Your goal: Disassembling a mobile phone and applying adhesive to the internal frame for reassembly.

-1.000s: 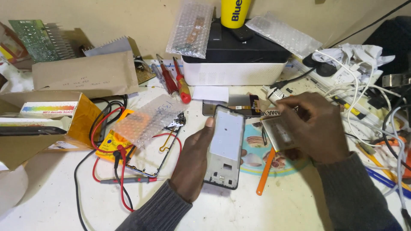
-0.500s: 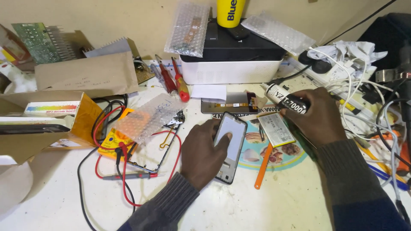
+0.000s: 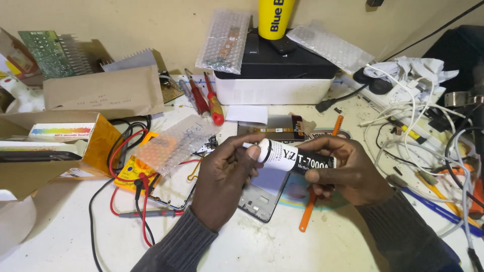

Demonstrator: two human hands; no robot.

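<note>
Head view, my right hand (image 3: 353, 171) gripping glue tube (image 3: 295, 157) above phone frame (image 3: 262, 194), left hand (image 3: 224, 184) fingers (image 3: 247, 146) pinching its white cap end, orange pry tool (image 3: 308, 214) beside frame on table (image 3: 65, 236).

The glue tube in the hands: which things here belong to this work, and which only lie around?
In use:
- glue tube, held by right hand
- left hand, fingertips at the tube's white end
- phone frame under the hands

Lying about:
- red screwdrivers
- yellow multimeter
- bubble wrap
- orange pry tool
- brown envelope
</note>
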